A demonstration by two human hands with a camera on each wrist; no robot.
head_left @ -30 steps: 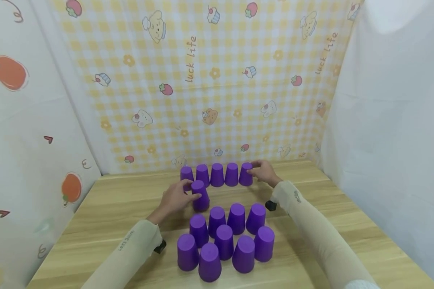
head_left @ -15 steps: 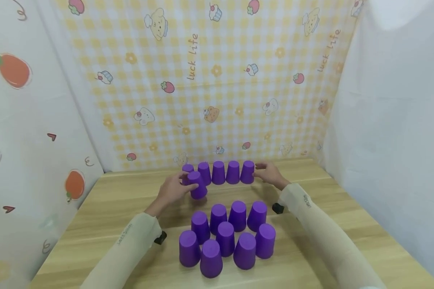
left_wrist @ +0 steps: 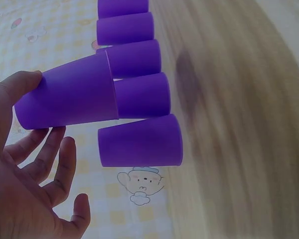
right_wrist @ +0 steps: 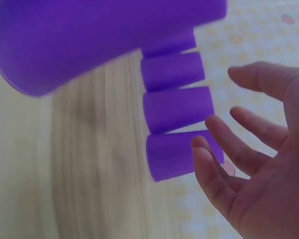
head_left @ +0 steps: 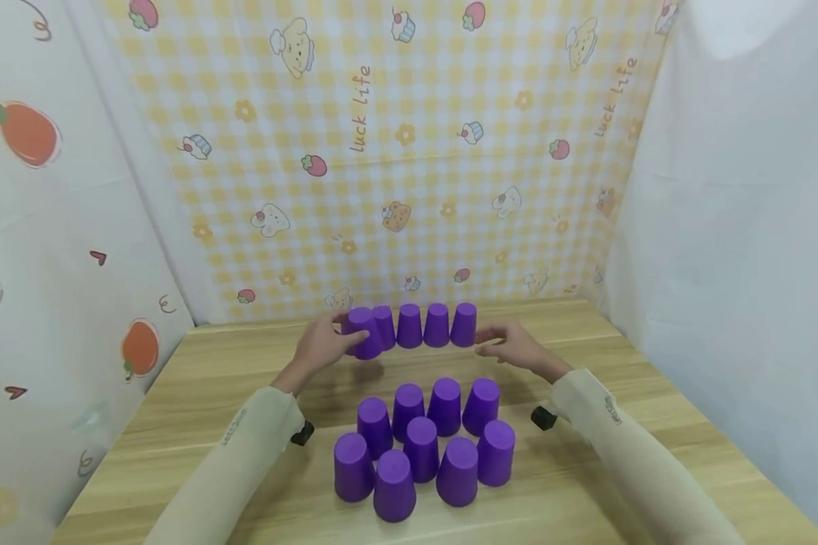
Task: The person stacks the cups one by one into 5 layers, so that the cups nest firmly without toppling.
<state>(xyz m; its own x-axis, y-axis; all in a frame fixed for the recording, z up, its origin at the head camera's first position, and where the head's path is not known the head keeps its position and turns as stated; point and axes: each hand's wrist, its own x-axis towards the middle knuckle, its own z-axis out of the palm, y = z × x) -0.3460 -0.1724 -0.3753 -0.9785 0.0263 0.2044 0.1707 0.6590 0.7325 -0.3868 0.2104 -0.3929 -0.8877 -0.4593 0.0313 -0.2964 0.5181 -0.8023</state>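
My left hand (head_left: 320,344) grips an upside-down purple plastic cup (left_wrist: 67,94) between thumb and fingers. Its shadow on the wood shows it is raised off the table, in front of the left end of the back row. Several matching cups stand rim-down in that row, the leftmost mostly hidden in the head view. Just right of the row's rightmost cup (head_left: 463,325), my right hand (head_left: 514,348) has its fingers loosely spread and holds nothing. In the right wrist view that end cup (right_wrist: 177,154) lies partly behind the fingertips.
Nearer the front, several more upside-down purple cups (head_left: 421,450) stand in a loose cluster on the wooden table (head_left: 245,348). A checked cloth (head_left: 409,182) hangs right behind the back row. White cloths close off both sides.
My left hand has lifted its cup from the table and carried it back toward the row's left end. The right hand has drawn away from the rightmost cup, slightly right and toward me.
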